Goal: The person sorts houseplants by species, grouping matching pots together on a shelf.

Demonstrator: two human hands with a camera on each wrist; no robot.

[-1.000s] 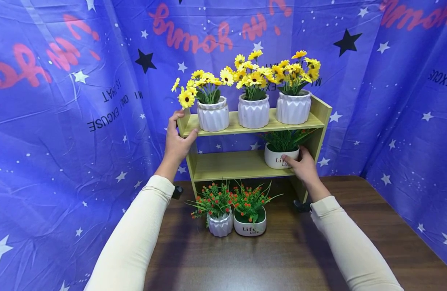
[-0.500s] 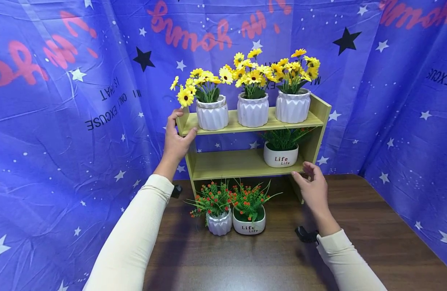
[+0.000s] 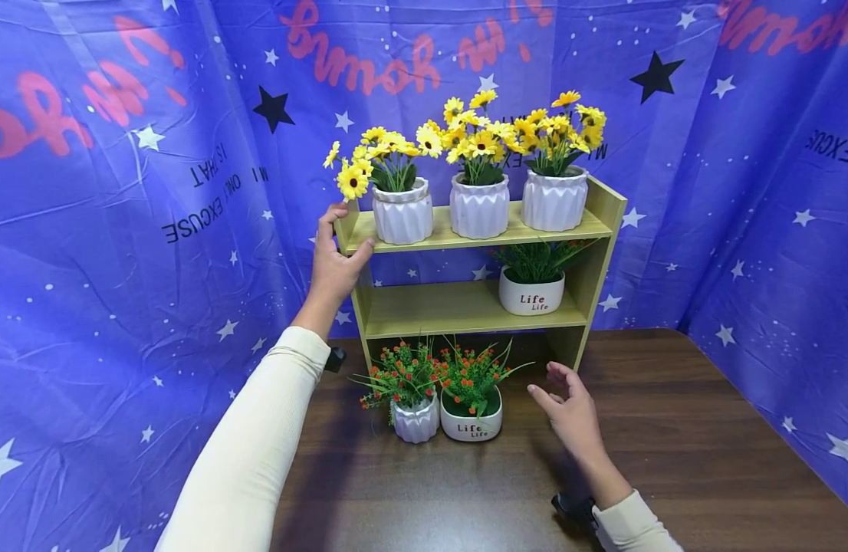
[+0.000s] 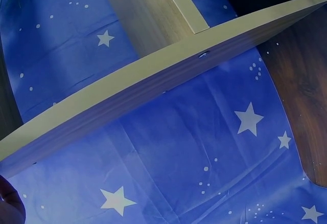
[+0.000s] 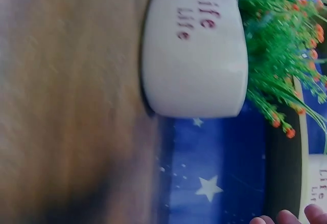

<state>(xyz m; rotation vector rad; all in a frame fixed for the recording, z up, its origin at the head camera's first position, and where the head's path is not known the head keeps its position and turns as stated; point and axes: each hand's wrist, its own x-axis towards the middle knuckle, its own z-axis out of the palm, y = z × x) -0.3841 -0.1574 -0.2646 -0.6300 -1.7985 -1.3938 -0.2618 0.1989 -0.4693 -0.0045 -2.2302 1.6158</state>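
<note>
My left hand (image 3: 336,264) grips the upper left end of the wooden shelf (image 3: 431,310), thumb on the front edge and fingers at the side panel (image 4: 122,81). My right hand (image 3: 574,414) is over the table with fingers apart, holding nothing. To its left stands a white "Life" pot (image 3: 471,428) of red-flowered greenery, large in the right wrist view as a white pot (image 5: 196,65). Touching that is a ribbed white pot (image 3: 415,423) with similar red flowers. Another "Life" pot (image 3: 531,297) sits on the right of the middle shelf board.
Along the top board stand three ribbed white pots of yellow flowers: left (image 3: 403,216), middle (image 3: 479,208) and right (image 3: 554,203). A blue star-print curtain (image 3: 217,100) hangs behind the shelf and at both sides of the brown table (image 3: 396,498).
My right hand has let go of the "Life" pot on the middle board and moved down toward the table pots. That pot stays on the board. My left hand keeps its grip.
</note>
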